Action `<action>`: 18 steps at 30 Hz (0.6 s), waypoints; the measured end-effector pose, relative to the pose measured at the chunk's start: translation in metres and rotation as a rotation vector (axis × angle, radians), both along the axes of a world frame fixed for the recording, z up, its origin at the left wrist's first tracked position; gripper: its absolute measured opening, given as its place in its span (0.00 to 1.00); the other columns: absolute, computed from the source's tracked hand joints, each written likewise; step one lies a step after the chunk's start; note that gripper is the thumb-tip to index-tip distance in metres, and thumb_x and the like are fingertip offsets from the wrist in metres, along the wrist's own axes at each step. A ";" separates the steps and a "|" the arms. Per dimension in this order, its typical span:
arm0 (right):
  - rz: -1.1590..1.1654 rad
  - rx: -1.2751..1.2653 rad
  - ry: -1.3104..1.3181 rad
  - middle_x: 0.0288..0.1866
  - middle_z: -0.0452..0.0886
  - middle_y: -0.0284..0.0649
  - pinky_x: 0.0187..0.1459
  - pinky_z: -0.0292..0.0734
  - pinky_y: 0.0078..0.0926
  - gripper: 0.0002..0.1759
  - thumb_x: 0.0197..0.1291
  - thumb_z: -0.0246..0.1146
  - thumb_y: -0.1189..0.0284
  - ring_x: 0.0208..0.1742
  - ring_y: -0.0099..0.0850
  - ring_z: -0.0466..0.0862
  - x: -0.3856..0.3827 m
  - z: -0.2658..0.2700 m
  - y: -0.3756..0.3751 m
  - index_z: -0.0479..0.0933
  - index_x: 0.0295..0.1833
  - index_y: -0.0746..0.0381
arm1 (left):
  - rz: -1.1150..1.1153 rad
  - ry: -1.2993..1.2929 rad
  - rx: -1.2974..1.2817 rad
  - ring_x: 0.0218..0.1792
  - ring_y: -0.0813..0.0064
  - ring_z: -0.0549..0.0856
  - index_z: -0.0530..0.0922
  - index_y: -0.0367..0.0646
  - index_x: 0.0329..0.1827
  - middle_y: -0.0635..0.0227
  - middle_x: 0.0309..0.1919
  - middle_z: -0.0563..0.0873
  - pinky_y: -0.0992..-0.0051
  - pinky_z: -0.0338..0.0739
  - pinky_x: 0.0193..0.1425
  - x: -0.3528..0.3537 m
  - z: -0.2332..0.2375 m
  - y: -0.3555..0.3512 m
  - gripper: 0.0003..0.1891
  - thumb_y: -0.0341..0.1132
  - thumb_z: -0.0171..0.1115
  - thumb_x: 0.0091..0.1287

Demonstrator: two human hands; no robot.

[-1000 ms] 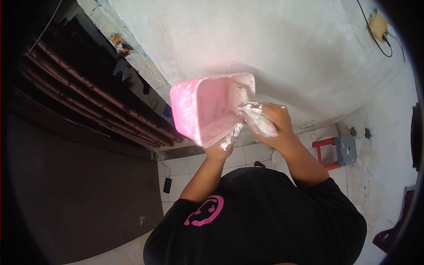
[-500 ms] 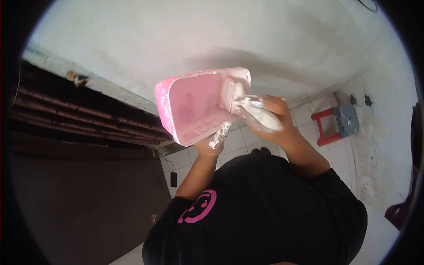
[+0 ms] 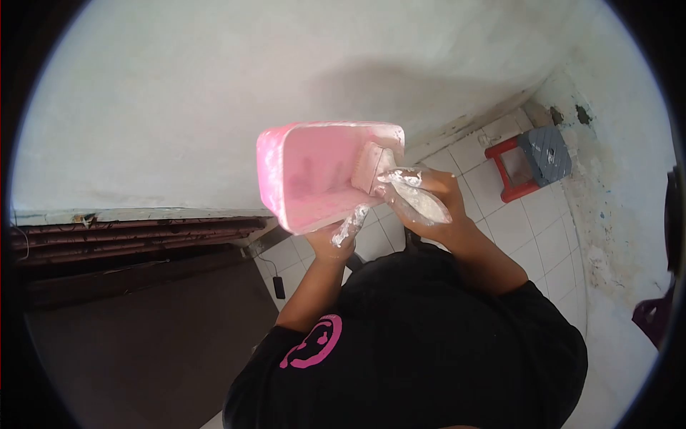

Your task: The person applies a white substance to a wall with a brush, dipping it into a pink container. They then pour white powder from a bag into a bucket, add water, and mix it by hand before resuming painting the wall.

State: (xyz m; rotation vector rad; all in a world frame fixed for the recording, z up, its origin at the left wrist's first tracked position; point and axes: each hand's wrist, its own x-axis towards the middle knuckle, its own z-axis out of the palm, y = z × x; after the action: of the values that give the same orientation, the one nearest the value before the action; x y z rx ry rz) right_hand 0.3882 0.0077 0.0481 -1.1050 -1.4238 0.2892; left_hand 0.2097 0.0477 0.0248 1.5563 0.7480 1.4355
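A pink plastic tub (image 3: pixel 271 171), smeared with white paint, is held tilted in front of the wall with its mouth towards me. My left hand (image 3: pixel 336 238) grips its lower edge from beneath; the thumb, spotted with white, lies over the rim and the other fingers are hidden. In my right hand (image 3: pixel 436 193), closed round the handle, is a wide paintbrush (image 3: pixel 370 168) coated in white. The bristle end is inside the tub, by its right wall. White paint also covers parts of my right thumb and fingers.
A red and grey plastic stool (image 3: pixel 547 156) stands on the tiled floor (image 3: pixel 511 222) at right. A pale wall (image 3: pixel 179 93) rises ahead. To the left are a dark brown panel (image 3: pixel 136 329), dark folded fabric (image 3: pixel 143 243) and a black adapter (image 3: pixel 279 287) on a cord.
The brush has shifted slightly down inside the tub with my right hand. The tub sits a little differently, and my view has turned, so the stool and wall edge appear moved.
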 end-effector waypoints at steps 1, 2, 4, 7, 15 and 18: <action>0.051 -0.106 0.073 0.31 0.84 0.42 0.29 0.77 0.25 0.13 0.46 0.72 0.77 0.27 0.35 0.84 0.010 -0.007 -0.006 0.82 0.40 0.62 | 0.000 0.012 -0.015 0.46 0.67 0.82 0.77 0.32 0.47 0.60 0.44 0.83 0.66 0.75 0.55 0.007 -0.003 -0.006 0.21 0.32 0.72 0.53; 0.100 -0.209 0.146 0.30 0.83 0.42 0.28 0.77 0.26 0.13 0.45 0.71 0.74 0.27 0.36 0.84 0.019 -0.013 -0.012 0.82 0.40 0.61 | 0.012 0.010 -0.092 0.47 0.68 0.81 0.74 0.33 0.50 0.60 0.45 0.81 0.66 0.75 0.55 0.014 -0.007 -0.012 0.24 0.30 0.73 0.52; 0.074 -0.223 0.083 0.30 0.83 0.42 0.29 0.77 0.26 0.12 0.46 0.71 0.73 0.27 0.37 0.84 0.014 -0.019 -0.022 0.83 0.39 0.61 | 0.010 0.014 -0.185 0.48 0.68 0.81 0.71 0.33 0.54 0.60 0.47 0.80 0.67 0.75 0.56 0.007 -0.010 -0.017 0.27 0.29 0.73 0.51; 0.023 -0.235 -0.025 0.29 0.83 0.41 0.29 0.76 0.26 0.12 0.46 0.70 0.75 0.26 0.37 0.82 0.039 -0.028 -0.063 0.83 0.39 0.64 | -0.047 -0.059 -0.302 0.54 0.70 0.78 0.61 0.36 0.63 0.62 0.52 0.75 0.70 0.73 0.60 0.028 -0.021 -0.045 0.36 0.22 0.69 0.51; -0.116 -0.203 0.027 0.27 0.83 0.42 0.26 0.75 0.23 0.06 0.50 0.70 0.79 0.25 0.30 0.84 0.071 -0.023 -0.167 0.82 0.36 0.66 | -0.181 -0.042 -0.245 0.53 0.68 0.79 0.60 0.36 0.63 0.59 0.53 0.75 0.67 0.75 0.58 0.057 -0.019 -0.120 0.37 0.22 0.71 0.51; -0.133 -0.112 -0.038 0.27 0.82 0.43 0.27 0.77 0.25 0.09 0.48 0.71 0.78 0.27 0.35 0.85 0.077 -0.034 -0.210 0.81 0.36 0.64 | -0.251 0.057 -0.342 0.55 0.66 0.77 0.57 0.37 0.65 0.58 0.56 0.73 0.66 0.74 0.60 0.059 -0.036 -0.165 0.40 0.22 0.71 0.50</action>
State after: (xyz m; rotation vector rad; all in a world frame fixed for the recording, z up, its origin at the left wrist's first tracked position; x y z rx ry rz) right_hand 0.4650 -0.2026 0.0138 -1.2973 -1.3731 0.2565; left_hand 0.2690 -0.1178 -0.0109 1.3740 0.7569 1.0241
